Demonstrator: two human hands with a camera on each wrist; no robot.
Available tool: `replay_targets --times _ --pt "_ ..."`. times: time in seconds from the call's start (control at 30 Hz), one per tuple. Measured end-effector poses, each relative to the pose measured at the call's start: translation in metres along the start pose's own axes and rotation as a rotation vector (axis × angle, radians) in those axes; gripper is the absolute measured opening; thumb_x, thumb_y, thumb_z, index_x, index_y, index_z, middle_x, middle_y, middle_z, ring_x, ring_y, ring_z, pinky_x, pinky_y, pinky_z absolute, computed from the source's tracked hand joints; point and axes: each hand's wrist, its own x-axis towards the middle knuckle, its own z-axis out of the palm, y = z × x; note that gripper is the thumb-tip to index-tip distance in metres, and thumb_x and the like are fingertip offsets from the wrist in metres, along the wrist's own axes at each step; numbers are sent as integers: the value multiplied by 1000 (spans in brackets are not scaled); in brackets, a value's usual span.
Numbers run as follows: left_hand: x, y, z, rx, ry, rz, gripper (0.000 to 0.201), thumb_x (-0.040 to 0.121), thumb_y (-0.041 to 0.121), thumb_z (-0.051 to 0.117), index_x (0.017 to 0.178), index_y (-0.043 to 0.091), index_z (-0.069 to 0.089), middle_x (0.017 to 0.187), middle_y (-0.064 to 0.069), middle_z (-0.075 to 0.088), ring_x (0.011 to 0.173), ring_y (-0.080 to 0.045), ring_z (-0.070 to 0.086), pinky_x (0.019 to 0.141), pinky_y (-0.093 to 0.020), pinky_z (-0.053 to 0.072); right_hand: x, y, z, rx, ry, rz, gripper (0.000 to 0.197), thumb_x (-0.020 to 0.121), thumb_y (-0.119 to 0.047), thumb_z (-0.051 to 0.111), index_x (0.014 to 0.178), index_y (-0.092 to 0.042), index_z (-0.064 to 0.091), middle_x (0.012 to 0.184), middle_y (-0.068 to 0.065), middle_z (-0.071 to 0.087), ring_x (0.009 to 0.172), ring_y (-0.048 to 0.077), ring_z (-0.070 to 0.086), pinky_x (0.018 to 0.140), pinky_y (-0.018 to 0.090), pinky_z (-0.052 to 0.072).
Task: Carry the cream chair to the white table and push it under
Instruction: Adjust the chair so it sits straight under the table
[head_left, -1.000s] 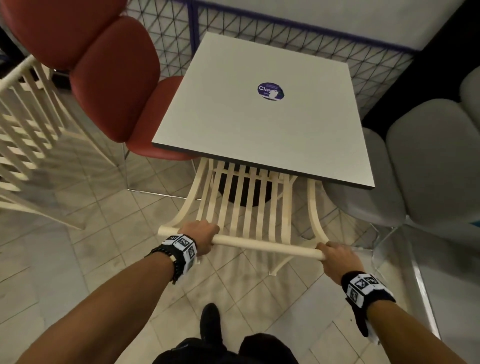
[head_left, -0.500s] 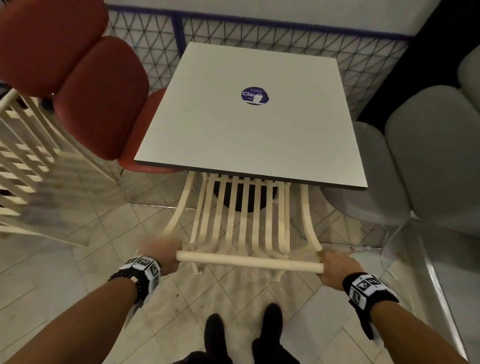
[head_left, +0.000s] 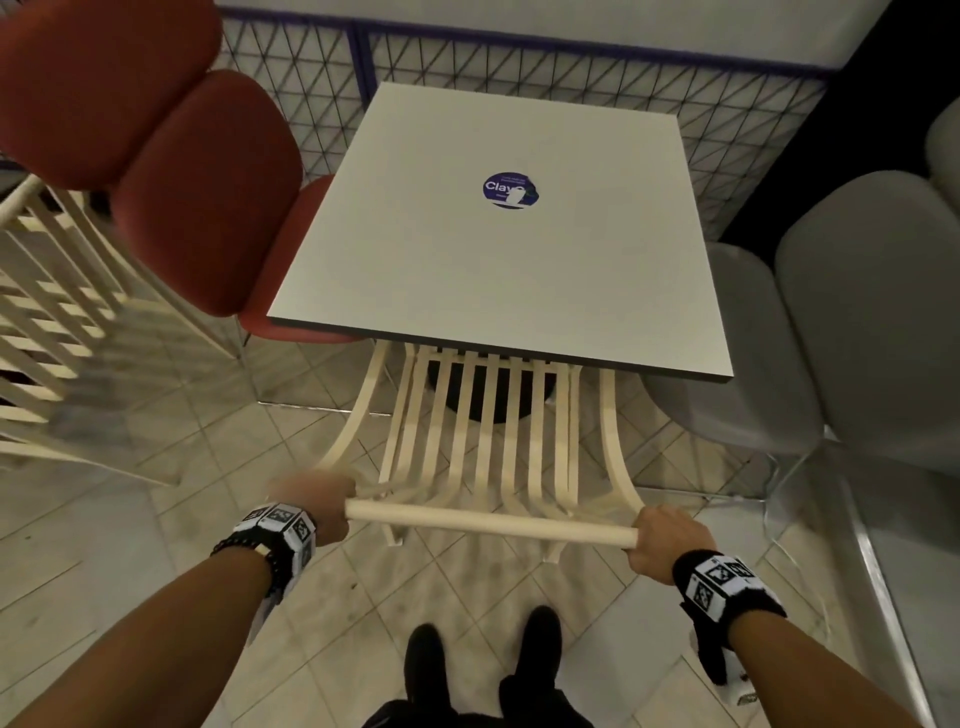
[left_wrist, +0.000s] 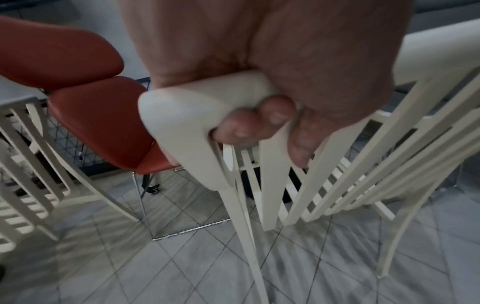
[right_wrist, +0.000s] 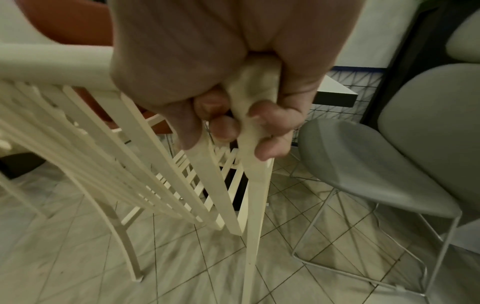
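Since a second ago you have brought your left hand (head_left: 316, 506) off the top rail and back onto its left end, and the cream chair (head_left: 488, 447) now sits with its back tipped toward you. Seat is hidden under the near edge of the white table (head_left: 498, 260); only the slatted back and rear legs show in the head view.

Your left hand wraps the left corner of the rail; the left wrist view shows fingers (left_wrist: 275, 115) curled under it. Your right hand (head_left: 662, 543) grips the right corner, fingers (right_wrist: 270, 123) closed round the upright just below the rail.

Surroundings: a red chair (head_left: 197, 208) stands at the table's left side, its seat tucked under the edge. A grey chair (head_left: 810, 338) stands at the right side, close to the cream chair's right upright. Another cream slatted chair (head_left: 57, 332) is at far left. A black table base (head_left: 493, 395) shows behind the slats. A round blue sticker (head_left: 510, 189) lies on the tabletop.

Only the wrist views show the cream chair's rear legs reaching the tiled floor (right_wrist: 311, 246); whether they touch it, you cannot tell.
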Motion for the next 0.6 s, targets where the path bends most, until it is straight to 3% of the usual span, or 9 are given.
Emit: replay_targets --times 0.13,0.2,0.33,0.43,0.6 --pt "-17 -5 28 6 -54 38 42 81 33 53 123 42 51 117 8 60 109 -19 58 98 -41 43 -19 4 23 -6 -25 -5 19 79 -35 59 93 -22 56 97 0 58 90 19 57 80 31 52" --pt "-25 -8 36 6 -84 56 44 80 34 54 122 42 51 116 8 60 108 -19 58 98 -42 44 -29 6 33 -21 -47 -13 23 81 -40 57 97 -24 55 97 0 54 96 20 56 80 30 49" --pt "-25 -11 32 -7 -97 74 47 78 40 57 125 42 50 121 5 59 112 -20 58 96 -39 46 -32 2 33 56 -17 -24 32 80 -56 59 96 -28 57 90 -4 50 86 18 54 71 28 43" --pt "-24 -12 31 7 -86 71 49 79 41 57 127 42 50 123 6 59 113 -19 57 97 -37 47 -36 1 35 65 40 -16 23 83 -40 59 103 -28 59 103 -3 63 95 20 60 76 31 48" --pt "-21 -5 28 3 -67 40 46 79 39 58 125 40 53 120 7 60 111 -19 58 98 -41 45 -38 9 40 65 31 9 19 84 -41 55 99 -32 60 102 -3 63 96 21 60 74 32 46"
